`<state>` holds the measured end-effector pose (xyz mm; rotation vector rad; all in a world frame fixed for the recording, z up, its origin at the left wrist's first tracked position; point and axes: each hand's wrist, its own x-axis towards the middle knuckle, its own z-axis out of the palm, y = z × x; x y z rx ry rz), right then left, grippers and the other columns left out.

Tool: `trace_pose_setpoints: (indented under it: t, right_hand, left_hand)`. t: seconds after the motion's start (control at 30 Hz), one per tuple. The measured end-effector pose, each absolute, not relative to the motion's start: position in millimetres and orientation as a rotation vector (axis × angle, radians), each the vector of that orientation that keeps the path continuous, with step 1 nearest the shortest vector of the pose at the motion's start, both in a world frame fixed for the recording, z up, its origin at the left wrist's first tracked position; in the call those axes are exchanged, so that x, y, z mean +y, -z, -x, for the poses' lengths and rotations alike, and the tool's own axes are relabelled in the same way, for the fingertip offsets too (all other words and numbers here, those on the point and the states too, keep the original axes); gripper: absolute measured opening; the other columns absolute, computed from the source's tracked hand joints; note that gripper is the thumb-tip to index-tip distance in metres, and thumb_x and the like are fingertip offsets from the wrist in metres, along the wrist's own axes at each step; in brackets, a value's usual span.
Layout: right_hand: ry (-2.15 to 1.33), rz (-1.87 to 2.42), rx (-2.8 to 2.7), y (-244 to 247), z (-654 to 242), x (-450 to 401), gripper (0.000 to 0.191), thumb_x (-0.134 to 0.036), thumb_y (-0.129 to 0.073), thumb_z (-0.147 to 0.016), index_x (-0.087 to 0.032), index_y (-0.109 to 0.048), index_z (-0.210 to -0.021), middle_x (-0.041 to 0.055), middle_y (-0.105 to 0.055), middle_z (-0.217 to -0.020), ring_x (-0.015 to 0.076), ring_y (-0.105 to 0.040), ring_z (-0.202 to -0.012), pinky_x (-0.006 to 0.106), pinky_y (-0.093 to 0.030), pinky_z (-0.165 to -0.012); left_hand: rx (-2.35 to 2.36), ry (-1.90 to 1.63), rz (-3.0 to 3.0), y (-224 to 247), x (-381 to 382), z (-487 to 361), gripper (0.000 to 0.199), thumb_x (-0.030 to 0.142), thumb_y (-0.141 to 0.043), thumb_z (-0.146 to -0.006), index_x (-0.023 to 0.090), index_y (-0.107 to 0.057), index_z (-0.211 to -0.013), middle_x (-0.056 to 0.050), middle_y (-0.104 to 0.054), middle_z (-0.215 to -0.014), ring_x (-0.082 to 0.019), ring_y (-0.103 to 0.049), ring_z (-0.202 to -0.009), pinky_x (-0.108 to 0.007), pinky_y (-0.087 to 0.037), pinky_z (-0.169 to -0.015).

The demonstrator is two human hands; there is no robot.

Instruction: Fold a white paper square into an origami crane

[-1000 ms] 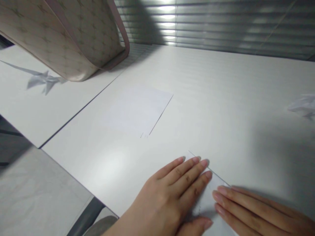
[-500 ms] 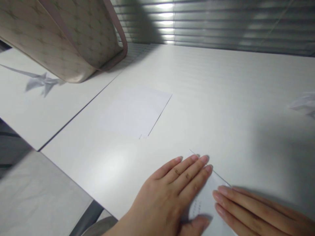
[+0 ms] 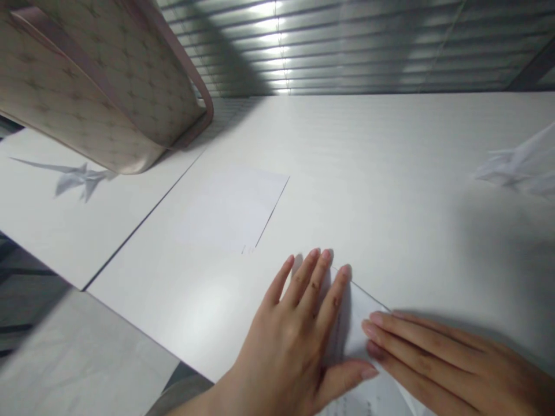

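Note:
My left hand (image 3: 290, 341) lies flat with spread fingers on the left edge of a white paper sheet (image 3: 364, 352). My right hand (image 3: 437, 358) rests beside it, its fingertips on the sheet's right part. Faint printed marks show near the sheet's lower end, and its lower part runs out of view. Neither hand pinches the paper. Another white sheet (image 3: 229, 208) lies flat on the white desk (image 3: 368, 144), farther ahead of my hands.
A folded white paper figure (image 3: 520, 162) sits at the right. A large beige patterned bag (image 3: 95, 86) with pink trim hangs over the upper left. A grey crane-shaped mark (image 3: 80, 180) lies on the left desk panel. Window blinds (image 3: 347, 46) run behind.
My left fingers have spread and turned more upright, moving back from the sheet's upper edge. The whole view has tilted, bringing the paper figure farther into the picture.

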<state>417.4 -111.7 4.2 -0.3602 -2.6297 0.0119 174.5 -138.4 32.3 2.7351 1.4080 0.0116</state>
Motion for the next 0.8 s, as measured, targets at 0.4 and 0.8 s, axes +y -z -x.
trace_pose_setpoints:
  t: [0.4,0.8]
  right_hand:
    - [-0.071,0.569,-2.484,-3.5,-411.3,-126.4,0.044,-0.015,-0.028,-0.102,-0.02,-0.072,-0.103,-0.0036,-0.073,-0.112,0.0093,-0.061,-0.109,0.021,-0.046,-0.098]
    - [0.012,0.446,-2.518,-5.0,-419.9,-130.8,0.045,-0.009,-0.028,-0.099,-0.018,-0.072,-0.103,0.001,-0.075,-0.107,0.0138,-0.065,-0.103,0.027,-0.049,-0.097]
  left_hand:
    - [1.273,-0.039,-2.704,-32.6,-134.8,-186.6,0.062,0.045,-0.041,-0.097,0.008,-0.032,-0.146,-0.015,-0.029,-0.155,-0.026,-0.02,-0.145,-0.047,-0.025,-0.116]
    - [1.265,0.0,-2.61,-34.2,-132.7,-187.1,0.073,0.054,-0.054,-0.088,0.019,-0.032,-0.149,-0.014,-0.027,-0.155,-0.029,-0.025,-0.143,-0.049,-0.026,-0.115]
